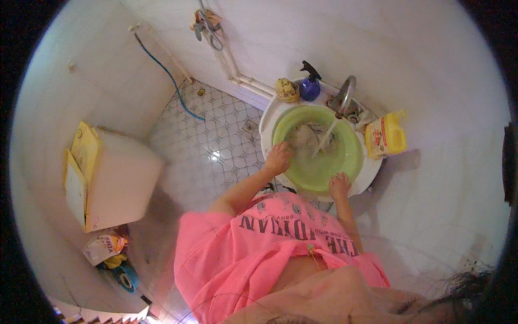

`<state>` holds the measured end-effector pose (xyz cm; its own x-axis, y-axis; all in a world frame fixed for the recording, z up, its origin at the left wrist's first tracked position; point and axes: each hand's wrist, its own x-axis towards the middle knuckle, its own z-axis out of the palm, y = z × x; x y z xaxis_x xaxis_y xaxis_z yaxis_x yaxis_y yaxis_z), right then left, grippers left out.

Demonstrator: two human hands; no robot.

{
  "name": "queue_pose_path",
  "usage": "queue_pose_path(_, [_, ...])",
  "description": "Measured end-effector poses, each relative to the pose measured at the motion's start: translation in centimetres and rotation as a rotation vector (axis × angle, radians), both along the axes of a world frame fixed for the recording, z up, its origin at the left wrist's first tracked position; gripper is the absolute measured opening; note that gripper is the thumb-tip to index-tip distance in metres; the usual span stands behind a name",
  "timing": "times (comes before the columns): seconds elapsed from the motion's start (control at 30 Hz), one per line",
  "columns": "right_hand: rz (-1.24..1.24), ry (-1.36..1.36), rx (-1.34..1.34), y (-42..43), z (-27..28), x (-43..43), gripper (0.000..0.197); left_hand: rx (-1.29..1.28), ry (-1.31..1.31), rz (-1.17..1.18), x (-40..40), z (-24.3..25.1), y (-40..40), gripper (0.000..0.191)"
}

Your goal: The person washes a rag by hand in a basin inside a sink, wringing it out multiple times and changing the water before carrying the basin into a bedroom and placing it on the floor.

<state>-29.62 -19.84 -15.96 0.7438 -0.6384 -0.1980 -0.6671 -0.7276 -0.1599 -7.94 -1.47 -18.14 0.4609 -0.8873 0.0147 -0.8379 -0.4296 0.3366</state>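
A green plastic basin (352, 162) sits in the white washbasin (374, 172). Water runs from the curved metal faucet (349, 93) into it. Under the cloudy water, toward the far left of the basin, lies a pale soaked item (306, 135), perhaps cloth; the water blurs it. My left hand (279, 157) is at the basin's left rim, its fingers curled over the edge. At the near right rim, my right hand (340, 185) rests with bent fingers on the edge. Both hands seem to grip the rim.
Behind the basin stand a crumpled yellowish cloth (287, 90) and a blue spray bottle (310, 88). A yellow jug (386, 135) is on the right edge. Leftward are a blue hose (170, 77), white pipes (253, 84), a tiled floor (202, 137) and a white box with yellow trim (121, 178).
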Motion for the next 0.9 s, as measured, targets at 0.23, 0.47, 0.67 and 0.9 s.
queue_pose_path(0.23, [0.066, -0.238, -0.017, -1.7, -7.0, -2.1, 0.023, -0.015, -0.005, 0.012, -0.3, -0.3, 0.6, 0.032])
queue_pose_path(0.47, [0.127, -0.310, -0.083, -1.0, -6.8, -1.3, 0.020, -0.140, -0.137, 0.011, 0.2, -2.7, 1.3, 0.033])
queue_pose_path(0.67, [0.155, -0.349, -0.117, -1.3, -6.4, -1.7, 0.022, -0.094, -0.169, 0.020, -0.1, -2.8, 0.7, 0.031])
queue_pose_path(0.9, [-0.566, -0.295, 0.788, -1.8, 1.5, 4.0, 0.033, -0.007, -0.108, 0.008, -0.1, -0.9, 0.8, 0.033])
